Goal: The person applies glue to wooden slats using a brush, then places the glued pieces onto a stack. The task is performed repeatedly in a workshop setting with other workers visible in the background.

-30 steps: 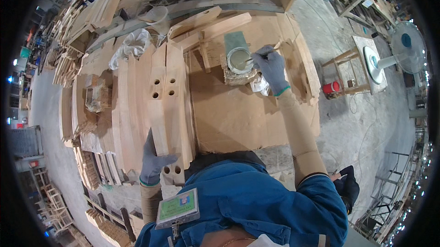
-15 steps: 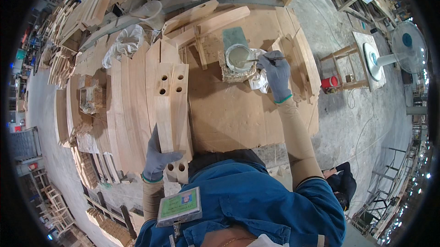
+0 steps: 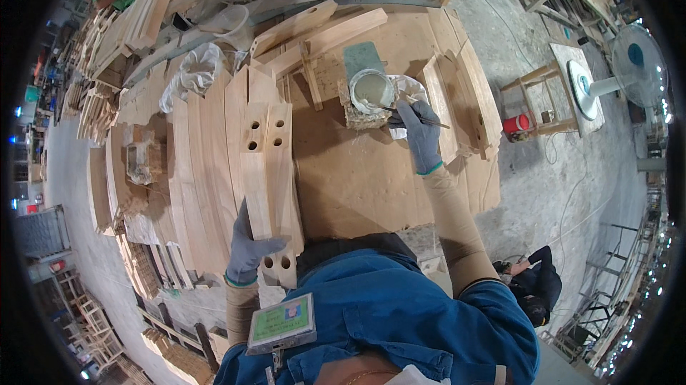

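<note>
My right hand, in a grey glove, pinches a thin stick. The stick's far end reaches the near rim of a round pot holding a pale, whitish substance. This pot stands on a crusted block on the cardboard-covered surface, beside a green block. My left hand, also gloved, grips the near part of a pale wooden piece, thumb across its top and fingers at its left side. Dark round holes show at both ends of the wood.
Several wooden planks lie side by side on the left. More wooden pieces stand at the right edge of the cardboard. A white plastic bag lies far left. A fan stands on a stand at right. Another person is at lower right.
My right hand has moved slightly nearer and left, drawing the stick from inside the pot toward its near rim. The left hand stays on the wooden piece.
</note>
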Available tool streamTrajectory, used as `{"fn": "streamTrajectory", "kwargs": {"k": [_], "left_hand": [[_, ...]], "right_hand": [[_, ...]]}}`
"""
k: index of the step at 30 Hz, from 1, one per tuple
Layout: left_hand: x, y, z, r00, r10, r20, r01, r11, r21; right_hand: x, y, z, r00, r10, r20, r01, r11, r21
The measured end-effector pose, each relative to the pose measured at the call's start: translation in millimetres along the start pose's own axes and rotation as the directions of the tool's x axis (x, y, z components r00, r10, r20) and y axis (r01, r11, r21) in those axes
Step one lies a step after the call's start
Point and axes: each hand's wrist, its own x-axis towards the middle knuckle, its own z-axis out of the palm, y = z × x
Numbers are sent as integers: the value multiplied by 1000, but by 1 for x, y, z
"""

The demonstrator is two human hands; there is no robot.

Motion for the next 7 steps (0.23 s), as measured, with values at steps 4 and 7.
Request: {"fn": "streamTrajectory", "kwargs": {"k": [4,7], "left_hand": [[-1,0,1,1000,11,17,-11,1000,-22],[1,-6,-2,999,28,39,-26,999,-31]], "right_hand": [[-9,-7,10,975,203,-91,-131,855,502],[-9,5,4,982,185,-31,-135,811,570]]}}
